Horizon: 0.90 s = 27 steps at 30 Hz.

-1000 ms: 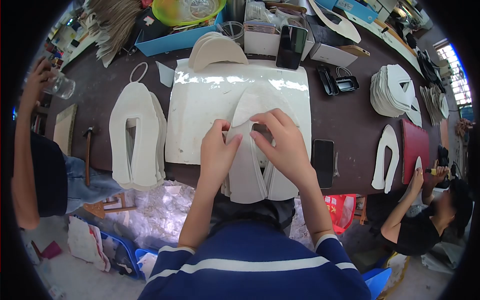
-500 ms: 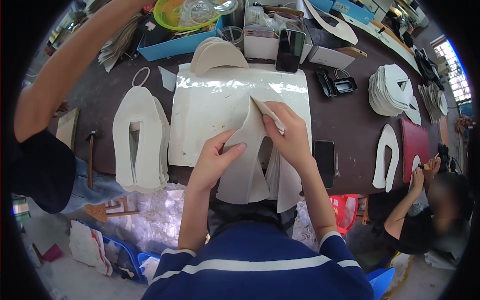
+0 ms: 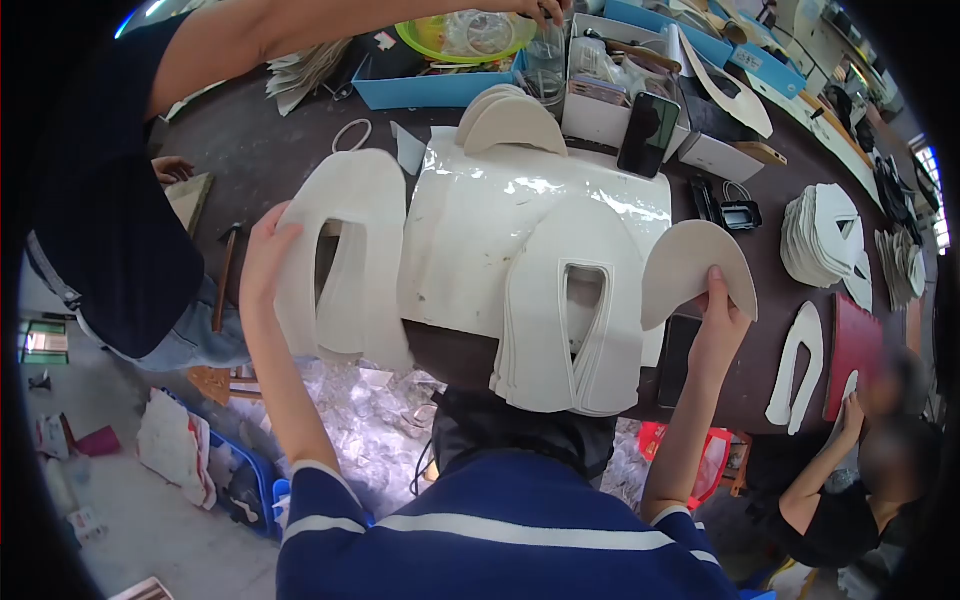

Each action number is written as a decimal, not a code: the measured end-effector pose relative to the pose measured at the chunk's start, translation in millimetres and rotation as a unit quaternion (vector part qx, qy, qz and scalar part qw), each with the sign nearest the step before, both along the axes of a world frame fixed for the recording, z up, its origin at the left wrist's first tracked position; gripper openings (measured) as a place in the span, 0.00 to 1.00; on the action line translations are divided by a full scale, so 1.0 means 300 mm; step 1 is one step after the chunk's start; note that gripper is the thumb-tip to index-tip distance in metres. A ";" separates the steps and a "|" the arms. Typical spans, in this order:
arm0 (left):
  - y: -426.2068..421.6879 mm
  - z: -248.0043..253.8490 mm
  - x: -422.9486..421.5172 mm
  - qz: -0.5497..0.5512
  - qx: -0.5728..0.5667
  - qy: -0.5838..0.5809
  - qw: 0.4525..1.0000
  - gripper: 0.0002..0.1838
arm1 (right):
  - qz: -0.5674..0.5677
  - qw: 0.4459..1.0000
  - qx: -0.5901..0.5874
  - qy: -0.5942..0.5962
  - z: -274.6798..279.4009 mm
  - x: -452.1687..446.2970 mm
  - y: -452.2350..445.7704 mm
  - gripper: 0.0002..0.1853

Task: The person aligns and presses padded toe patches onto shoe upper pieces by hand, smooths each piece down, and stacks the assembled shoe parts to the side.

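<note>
On the left, my left hand point(image 3: 268, 250) grips the edge of a pale U-shaped piece point(image 3: 385, 200), which lies over the left stack. My right hand point(image 3: 720, 320) pinches a curved cream piece point(image 3: 705, 262), thumb on top, above the board's right side. Between my hands, a stack of U-shaped pieces point(image 3: 520, 310) with a long central opening rests partly on the white board point(image 3: 460, 220) and reaches the table's front edge. Several half-moon pieces point(image 3: 515, 125) lie at the board's back edge.
A co-worker's arm point(image 3: 300, 30) reaches across the back left to a clear cup point(image 3: 545, 65). An upright phone point(image 3: 648, 135) leans on a white box; another phone point(image 3: 680, 360) lies beneath my right hand. Farther right are cut-piece stacks point(image 3: 815, 235), a red board point(image 3: 853, 345) and another person point(image 3: 850, 500).
My hands have moved apart from the middle stack, the left to the left stack, the right outward with a curved piece. The co-worker's arm now reaches over the back. The view has shifted.
</note>
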State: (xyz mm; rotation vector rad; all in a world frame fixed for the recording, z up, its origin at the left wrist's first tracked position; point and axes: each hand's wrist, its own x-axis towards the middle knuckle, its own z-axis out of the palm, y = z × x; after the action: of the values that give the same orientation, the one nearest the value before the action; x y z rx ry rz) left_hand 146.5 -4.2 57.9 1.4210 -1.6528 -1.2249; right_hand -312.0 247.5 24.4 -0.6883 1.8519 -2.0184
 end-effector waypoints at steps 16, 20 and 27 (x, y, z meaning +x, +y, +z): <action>0.053 -0.080 -0.171 0.118 -0.317 -0.333 0.880 0.23 | 0.002 0.994 0.041 0.101 0.023 0.070 0.007 0.10; 0.348 -0.106 -0.560 -0.256 0.002 0.092 0.962 0.22 | -0.026 0.900 0.035 0.433 0.048 0.171 -0.038 0.16; 0.489 -0.180 -0.790 -0.229 0.387 0.331 0.829 0.27 | 0.305 0.830 0.061 0.462 0.003 0.194 -0.009 0.25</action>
State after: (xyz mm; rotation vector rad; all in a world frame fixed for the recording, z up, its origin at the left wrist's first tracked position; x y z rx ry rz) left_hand -90.6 142.6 4.0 0.7788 -1.0306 -2.5210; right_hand -253.9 244.8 25.2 -2.1586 1.7543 -1.1699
